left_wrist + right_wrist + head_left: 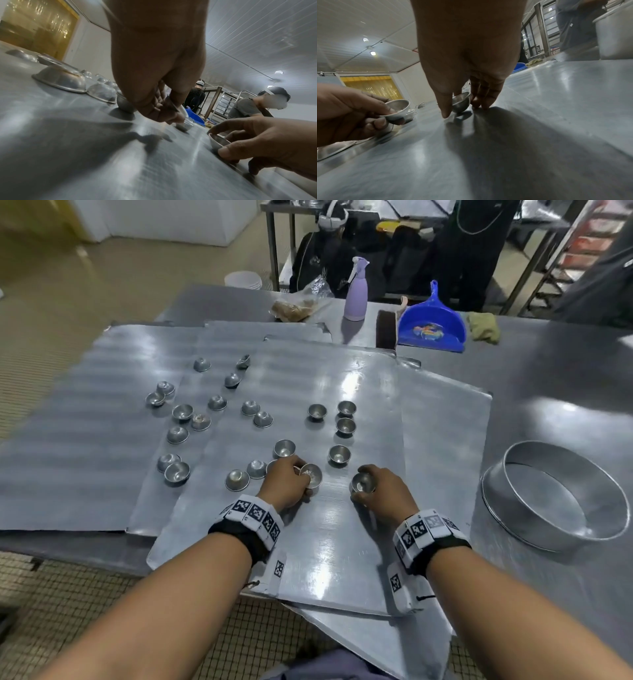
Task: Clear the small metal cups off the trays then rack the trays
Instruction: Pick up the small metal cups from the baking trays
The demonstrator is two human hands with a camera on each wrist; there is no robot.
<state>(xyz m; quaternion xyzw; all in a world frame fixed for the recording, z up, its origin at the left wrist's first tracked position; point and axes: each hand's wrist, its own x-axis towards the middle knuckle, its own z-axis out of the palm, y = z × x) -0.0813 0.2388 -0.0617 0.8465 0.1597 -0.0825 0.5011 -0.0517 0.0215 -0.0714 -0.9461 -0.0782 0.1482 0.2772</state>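
Several small metal cups [346, 409] lie scattered over overlapping flat metal trays [342, 542], some upright, some upside down. My left hand [305, 482] pinches one cup [312, 474], tilted and lifted a little off the tray; the right wrist view shows this cup [397, 110] with white residue inside. My right hand [362, 491] grips another cup [362, 483] by thumb and fingers. That cup [461, 103] stands upright on the top tray [522, 135], with my fingertips [445, 113] touching the metal. In the left wrist view the right hand [221, 140] holds its cup [218, 142].
A round metal ring pan [555, 494] stands on the steel table at the right. A blue dustpan [433, 326], purple spray bottle [356, 292], cloth [484, 326] and a bag of crumbs [298, 308] sit at the back. People [248, 106] stand beyond the table.
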